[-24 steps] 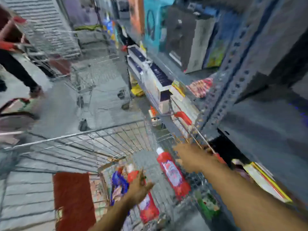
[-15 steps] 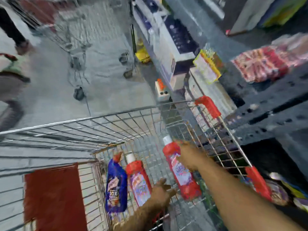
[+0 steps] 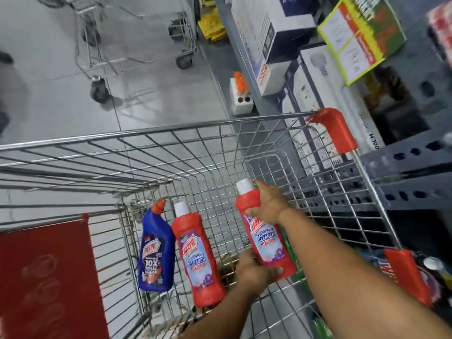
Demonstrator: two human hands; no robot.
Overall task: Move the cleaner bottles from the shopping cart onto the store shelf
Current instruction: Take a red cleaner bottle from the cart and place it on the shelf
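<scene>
Inside the wire shopping cart point(image 3: 220, 126) are three cleaner bottles. A blue bottle point(image 3: 155, 253) with a red nozzle lies at the left. Beside it lies a red bottle point(image 3: 198, 255) with a white cap. A second red bottle point(image 3: 265, 231) is held inside the cart at the right. My right hand point(image 3: 269, 204) grips its neck just below the white cap. My left hand point(image 3: 254, 270) holds its base from underneath. The grey metal store shelf point(image 3: 403, 167) stands just right of the cart.
Boxes point(image 3: 276, 28) fill the shelf levels at the upper right. A white and orange item point(image 3: 241, 94) sits on the floor by the shelf. Another cart point(image 3: 137, 45) stands on the grey floor ahead. A red panel point(image 3: 49, 277) covers the cart's left side.
The view has tilted down into the cart. My right hand has closed on the right red bottle's neck, and my left hand has moved across from the middle bottle to its base.
</scene>
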